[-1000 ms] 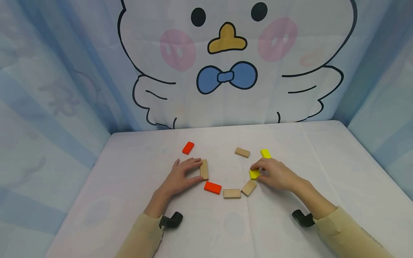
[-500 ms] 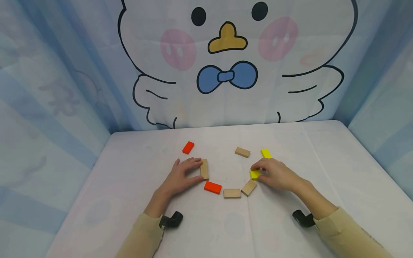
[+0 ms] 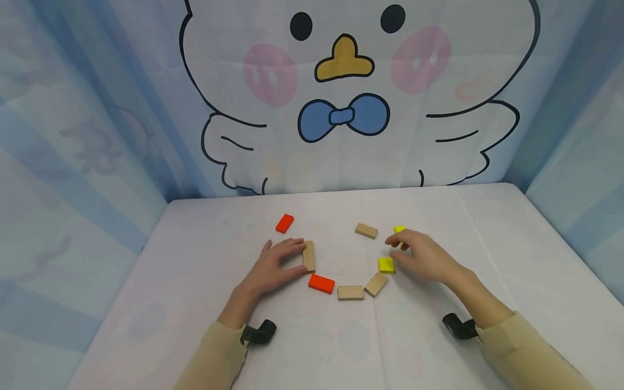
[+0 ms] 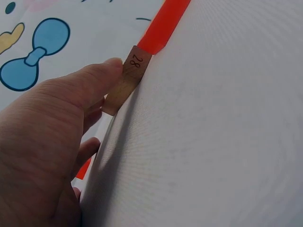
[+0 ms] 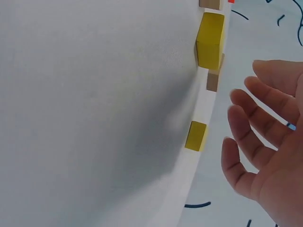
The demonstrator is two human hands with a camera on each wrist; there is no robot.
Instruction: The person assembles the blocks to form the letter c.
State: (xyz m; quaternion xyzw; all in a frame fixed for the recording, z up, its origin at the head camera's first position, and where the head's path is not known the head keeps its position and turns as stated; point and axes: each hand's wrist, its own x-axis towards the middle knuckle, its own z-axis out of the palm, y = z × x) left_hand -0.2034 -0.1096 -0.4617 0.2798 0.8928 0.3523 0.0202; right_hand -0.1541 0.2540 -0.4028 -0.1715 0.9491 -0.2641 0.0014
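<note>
My left hand point(image 3: 275, 266) holds a plain wooden block point(image 3: 309, 257) by its two ends, thumb at the near end and fingertips at the far end. In the left wrist view this wooden block point(image 4: 127, 81) has "28" written on its side, and a red block point(image 4: 165, 23) lies at its end. My right hand point(image 3: 423, 255) hovers with loose, parted fingers and nothing in them. Just left of its thumb lies a yellow block point(image 3: 387, 265). A farther yellow block point(image 3: 399, 229) is partly hidden behind the right fingers; the right wrist view shows the yellow block point(image 5: 196, 136) whole.
A curved row goes on with a red block point(image 3: 321, 284), a wooden block point(image 3: 350, 292) and a tilted wooden block point(image 3: 376, 284). Farther back lie another red block point(image 3: 285, 223) and another wooden block point(image 3: 366, 231). A curtain point(image 3: 341, 162) hangs behind the white table point(image 3: 302, 346).
My right hand has let go of the near yellow block and lifted slightly away, toward the back and right. The left hand keeps its place on the wooden block.
</note>
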